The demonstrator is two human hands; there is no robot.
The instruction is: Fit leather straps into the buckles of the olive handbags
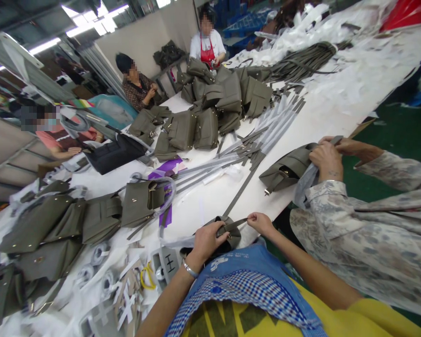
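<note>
An olive-green handbag (235, 238) lies at the table edge against my apron, partly hidden by my hands. My left hand (207, 242) grips it, with the fingers curled over its top and the thumb beside the strap. My right hand (262, 224) pinches the end of a narrow olive strap (239, 223), which runs taut from the bag at my left hand. Another long strap (243, 189) lies on the table just beyond the bag. What is under my left palm is hidden.
At right, a co-worker's hands (325, 158) hold another olive bag (284, 169). Finished-looking bags (101, 217) are piled at left, more (205, 126) at the far middle. Tape rolls (100, 252), yellow-handled scissors (147, 276) and wrapped straps (266, 135) lie about. Several people sit across the table.
</note>
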